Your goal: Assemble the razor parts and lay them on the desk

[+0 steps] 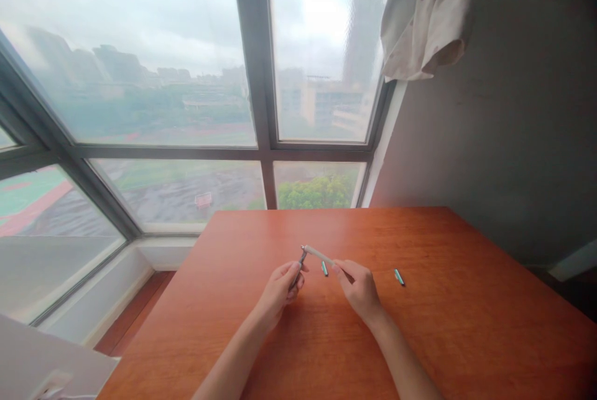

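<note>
Over the middle of the table, my left hand (283, 288) is closed around a slim dark razor handle (303, 257) with a shiny metal tip pointing up and away. My right hand (359, 285) pinches a thin pale stick-like tool (319, 255), perhaps a brush; its kind is not clear. The far end of this tool meets or nearly meets the metal tip of the handle. Between the hands, just beyond them, lies a small green-and-dark razor head (324, 269). A second razor head (400, 277) rests to the right of my right hand.
The reddish-brown wooden table (209, 325) reaches toward large windows with a grey frame (263, 152). A pale buttoned cloth (426, 20) hangs at the upper right before a grey wall (466, 139). At the lower left stands a white surface (51, 356).
</note>
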`<state>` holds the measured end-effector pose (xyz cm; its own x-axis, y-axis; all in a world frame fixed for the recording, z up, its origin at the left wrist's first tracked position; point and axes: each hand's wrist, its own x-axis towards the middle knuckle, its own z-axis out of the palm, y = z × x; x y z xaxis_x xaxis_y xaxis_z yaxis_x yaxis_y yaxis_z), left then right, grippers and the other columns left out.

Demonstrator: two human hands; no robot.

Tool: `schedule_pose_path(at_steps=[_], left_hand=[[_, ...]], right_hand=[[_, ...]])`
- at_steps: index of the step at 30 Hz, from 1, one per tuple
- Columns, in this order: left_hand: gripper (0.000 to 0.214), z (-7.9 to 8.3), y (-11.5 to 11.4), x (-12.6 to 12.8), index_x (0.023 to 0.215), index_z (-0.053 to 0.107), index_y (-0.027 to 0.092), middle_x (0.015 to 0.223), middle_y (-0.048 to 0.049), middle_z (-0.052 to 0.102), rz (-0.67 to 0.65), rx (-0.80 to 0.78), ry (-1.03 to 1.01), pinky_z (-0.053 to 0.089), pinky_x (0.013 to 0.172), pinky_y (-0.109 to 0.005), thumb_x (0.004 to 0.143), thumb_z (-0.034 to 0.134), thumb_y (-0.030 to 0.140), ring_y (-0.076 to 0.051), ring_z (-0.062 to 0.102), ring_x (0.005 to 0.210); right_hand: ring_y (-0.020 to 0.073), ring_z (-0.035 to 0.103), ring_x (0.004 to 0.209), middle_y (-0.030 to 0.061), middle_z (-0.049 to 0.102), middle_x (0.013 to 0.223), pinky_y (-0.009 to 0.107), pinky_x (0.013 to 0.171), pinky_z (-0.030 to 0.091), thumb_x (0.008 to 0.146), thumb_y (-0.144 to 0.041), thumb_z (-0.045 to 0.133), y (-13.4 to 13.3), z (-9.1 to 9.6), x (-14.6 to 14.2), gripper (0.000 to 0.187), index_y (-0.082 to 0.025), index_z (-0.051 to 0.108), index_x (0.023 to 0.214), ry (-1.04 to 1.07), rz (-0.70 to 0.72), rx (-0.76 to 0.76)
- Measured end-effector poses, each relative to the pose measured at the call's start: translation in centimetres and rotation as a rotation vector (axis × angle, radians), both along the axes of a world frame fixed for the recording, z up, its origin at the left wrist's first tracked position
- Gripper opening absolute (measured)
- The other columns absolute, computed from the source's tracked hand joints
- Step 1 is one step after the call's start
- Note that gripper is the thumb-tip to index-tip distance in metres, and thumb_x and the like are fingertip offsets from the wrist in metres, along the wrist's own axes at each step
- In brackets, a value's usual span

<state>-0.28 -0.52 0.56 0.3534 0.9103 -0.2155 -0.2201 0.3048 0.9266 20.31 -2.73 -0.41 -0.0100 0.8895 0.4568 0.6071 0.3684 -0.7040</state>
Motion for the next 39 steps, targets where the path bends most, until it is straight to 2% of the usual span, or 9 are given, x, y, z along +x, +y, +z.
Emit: schedule_pose_path(at_steps=[5, 9, 12, 16, 22, 30, 39], left_hand=[[0.038, -0.18, 0.12, 0.06, 0.087, 0.058, 0.015, 0.058, 0.0062, 0.045, 0.057, 0.016, 0.008, 0.01, 0.039, -0.017, 0.075, 0.064, 0.051, -0.002, 0.025, 0.039], [0.039, -0.19, 0.1, 0.12, 0.087, 0.058, 0.015, 0.06, 0.0056, 0.046, 0.082, 0.029, 0.002, 0.012, 0.039, -0.017, 0.074, 0.065, 0.051, -0.003, 0.029, 0.041], [0.038, 0.01, -0.01, 0.15, 0.088, 0.057, 0.016, 0.06, 0.0059, 0.046, 0.072, 0.014, -0.012, 0.012, 0.04, -0.016, 0.075, 0.065, 0.05, -0.002, 0.027, 0.041], [0.036, 0.25, -0.09, 0.13, 0.09, 0.057, 0.016, 0.061, 0.0058, 0.046, 0.078, -0.014, -0.021, 0.012, 0.04, -0.016, 0.075, 0.065, 0.049, -0.003, 0.027, 0.042], [0.036, -0.03, -0.05, 0.08, 0.092, 0.059, 0.016, 0.061, 0.0045, 0.048, 0.068, -0.007, -0.046, 0.014, 0.041, -0.017, 0.077, 0.063, 0.048, -0.004, 0.03, 0.043], [0.036, 0.14, -0.12, 0.1, 0.093, 0.059, 0.015, 0.062, 0.0043, 0.048, 0.06, -0.011, -0.063, 0.013, 0.041, -0.017, 0.077, 0.064, 0.047, -0.003, 0.031, 0.044], [0.039, 0.07, -0.27, 0.13, 0.094, 0.06, 0.014, 0.062, 0.0043, 0.048, 0.044, -0.003, -0.048, 0.015, 0.04, -0.017, 0.077, 0.064, 0.049, -0.004, 0.031, 0.044]], right_hand=[[0.0183, 0.062, 0.068, 0.007, 0.068, 0.076, 0.025, 0.066, 0.045, 0.093, -0.038, 0.043, 0.11, -0.11, 0.14, 0.034, -0.019, 0.072, 0.092, -0.01, -0.056, 0.013], [0.0168, 0.059, 0.064, 0.006, 0.067, 0.073, 0.024, 0.061, 0.044, 0.093, -0.037, 0.044, 0.01, -0.03, 0.0, 0.033, -0.02, 0.073, 0.091, -0.022, -0.022, 0.011], [0.0155, 0.058, 0.061, 0.0044, 0.065, 0.069, 0.023, 0.059, 0.042, 0.093, -0.037, 0.046, 0.03, -0.13, -0.11, 0.032, -0.02, 0.073, 0.089, -0.048, -0.033, 0.018], [0.0161, 0.06, 0.066, 0.0051, 0.066, 0.073, 0.023, 0.063, 0.043, 0.093, -0.035, 0.046, 0.18, -0.38, -0.04, 0.031, -0.02, 0.072, 0.089, -0.049, -0.074, 0.053], [0.0159, 0.06, 0.066, 0.0046, 0.066, 0.074, 0.023, 0.062, 0.044, 0.092, -0.034, 0.047, 0.12, -0.34, -0.14, 0.028, -0.022, 0.072, 0.089, -0.041, -0.034, 0.059], [0.016, 0.06, 0.067, 0.0039, 0.065, 0.073, 0.023, 0.065, 0.043, 0.092, -0.034, 0.047, 0.1, -0.4, -0.08, 0.027, -0.022, 0.072, 0.094, -0.071, -0.067, 0.04], [0.0175, 0.061, 0.071, 0.0061, 0.068, 0.079, 0.024, 0.069, 0.045, 0.093, -0.036, 0.046, 0.21, -0.55, -0.15, 0.03, -0.021, 0.072, 0.091, -0.035, -0.032, 0.018]])
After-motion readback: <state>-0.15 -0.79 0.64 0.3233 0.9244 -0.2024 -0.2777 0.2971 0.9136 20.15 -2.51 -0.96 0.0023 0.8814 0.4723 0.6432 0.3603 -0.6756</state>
